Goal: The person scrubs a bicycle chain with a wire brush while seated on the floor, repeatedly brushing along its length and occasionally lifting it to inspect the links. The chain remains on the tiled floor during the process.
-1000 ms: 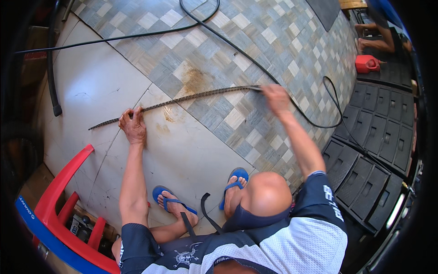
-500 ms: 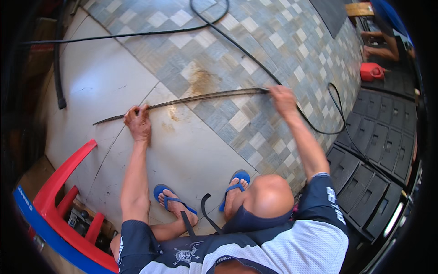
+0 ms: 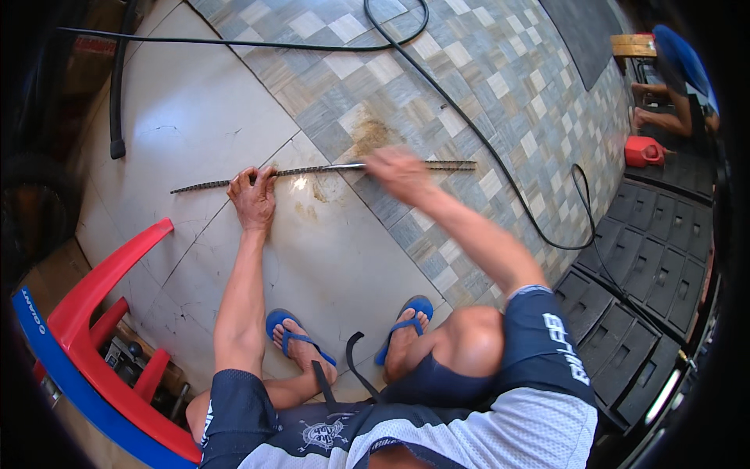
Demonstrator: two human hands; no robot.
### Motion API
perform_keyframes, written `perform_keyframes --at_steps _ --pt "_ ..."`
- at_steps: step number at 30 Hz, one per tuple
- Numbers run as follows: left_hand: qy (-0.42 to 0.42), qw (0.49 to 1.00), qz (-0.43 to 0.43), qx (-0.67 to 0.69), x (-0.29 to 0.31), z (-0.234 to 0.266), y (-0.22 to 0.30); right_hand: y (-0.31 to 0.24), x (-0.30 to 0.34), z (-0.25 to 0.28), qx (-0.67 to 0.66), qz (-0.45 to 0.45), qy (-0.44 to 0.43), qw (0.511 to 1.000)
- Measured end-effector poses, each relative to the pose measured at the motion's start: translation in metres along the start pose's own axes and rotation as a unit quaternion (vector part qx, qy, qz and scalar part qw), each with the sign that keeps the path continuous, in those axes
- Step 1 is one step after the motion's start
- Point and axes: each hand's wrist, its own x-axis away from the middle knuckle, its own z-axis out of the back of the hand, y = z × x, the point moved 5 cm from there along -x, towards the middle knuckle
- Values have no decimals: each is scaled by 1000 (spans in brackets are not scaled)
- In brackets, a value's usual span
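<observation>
A dark bicycle chain (image 3: 301, 170) lies stretched across the floor from left to right. Toward its right part, two parallel strands (image 3: 453, 165) show; whether they are one folded chain or two, I cannot make out. My left hand (image 3: 254, 199) presses down near the chain's left end, fingers closed around it. Over the chain's middle, my right hand (image 3: 398, 173) is smeared by motion, its fingers unclear. A shiny, thin streak (image 3: 344, 166) sticks out left of that hand along the chain; its kind is too blurred to tell.
A black hose (image 3: 484, 137) loops over the tiles. Left stands a red and blue frame (image 3: 101, 289). Black ribbed crates (image 3: 656, 242) line the right side, near a red jerrycan (image 3: 644, 152). Another person (image 3: 676, 117) is at the far right.
My right hand has moved left from the chain's right end to its middle. My left hand stays on the chain near its left end. The view has shifted slightly.
</observation>
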Motion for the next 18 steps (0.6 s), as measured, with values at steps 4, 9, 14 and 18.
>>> perform_keyframes --at_steps 4,9,14,18 --pt "6 1000 -12 -2 -3 3 3 126 122 57 168 -89 -160 969" --pt "18 1000 -16 -6 -2 0 3 177 165 101 42 -415 -23 908" --pt "13 1000 -26 -3 -3 0 0 106 119 48 -422 -363 143 818" --pt "-1 998 -50 27 -7 -1 19 70 133 47 -452 -352 141 807"
